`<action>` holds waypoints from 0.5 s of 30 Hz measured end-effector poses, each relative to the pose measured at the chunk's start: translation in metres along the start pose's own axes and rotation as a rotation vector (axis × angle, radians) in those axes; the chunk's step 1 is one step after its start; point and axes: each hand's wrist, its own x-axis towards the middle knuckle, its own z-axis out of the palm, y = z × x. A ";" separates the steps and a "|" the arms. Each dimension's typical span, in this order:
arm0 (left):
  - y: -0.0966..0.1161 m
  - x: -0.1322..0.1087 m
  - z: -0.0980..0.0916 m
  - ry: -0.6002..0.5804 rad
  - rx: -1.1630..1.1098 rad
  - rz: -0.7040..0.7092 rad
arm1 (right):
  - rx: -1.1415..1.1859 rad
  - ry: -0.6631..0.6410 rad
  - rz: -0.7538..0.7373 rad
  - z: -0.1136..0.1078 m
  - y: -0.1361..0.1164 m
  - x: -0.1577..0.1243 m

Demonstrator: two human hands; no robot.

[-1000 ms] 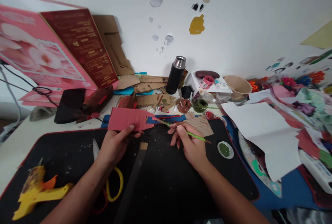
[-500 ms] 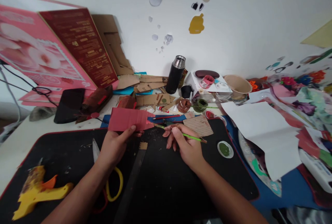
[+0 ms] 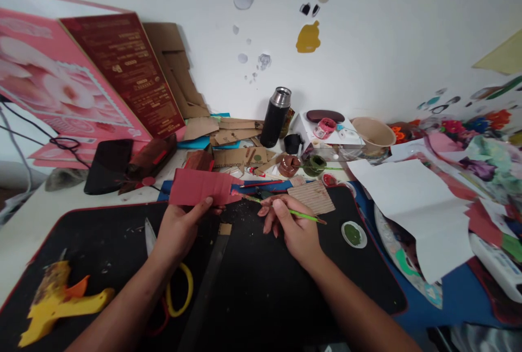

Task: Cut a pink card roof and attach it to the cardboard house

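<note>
My left hand [image 3: 179,227] grips the lower edge of a red-painted piece of cardboard [image 3: 199,186], holding it just above the black mat [image 3: 265,281]. My right hand [image 3: 291,227] pinches a thin green paintbrush [image 3: 305,216]; its tip touches the right end of the red cardboard. A small corrugated cardboard piece [image 3: 313,197] lies just behind my right hand. A white lid with green paint [image 3: 354,234] sits on the mat to the right of that hand.
A yellow glue gun [image 3: 57,303] lies at the mat's left front. Yellow-handled scissors [image 3: 171,281] and a dark ruler [image 3: 207,281] lie under my left arm. Paint jars [image 3: 302,165], a black flask [image 3: 276,117], cardboard scraps and white paper [image 3: 420,205] crowd the back and right.
My right hand has shifted a little to the left, bringing the brush tip to the right end of the red cardboard. My left hand holds the cardboard still.
</note>
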 end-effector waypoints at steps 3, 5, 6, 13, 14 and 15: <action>0.002 0.000 0.002 0.002 -0.010 0.021 | -0.018 -0.014 -0.008 0.000 0.000 0.000; 0.004 0.000 0.003 0.001 -0.020 0.027 | -0.025 -0.005 -0.009 -0.003 0.000 -0.001; 0.004 0.000 0.003 0.006 -0.024 0.023 | -0.023 0.002 -0.006 -0.005 0.000 -0.001; 0.007 -0.001 -0.003 0.007 0.064 0.014 | -0.053 0.083 0.014 -0.030 -0.016 0.008; 0.007 -0.001 -0.005 0.005 0.111 0.011 | -0.068 0.097 0.004 -0.036 -0.021 0.011; 0.006 0.000 -0.007 0.013 0.147 0.020 | -0.086 0.112 -0.011 -0.043 -0.027 0.015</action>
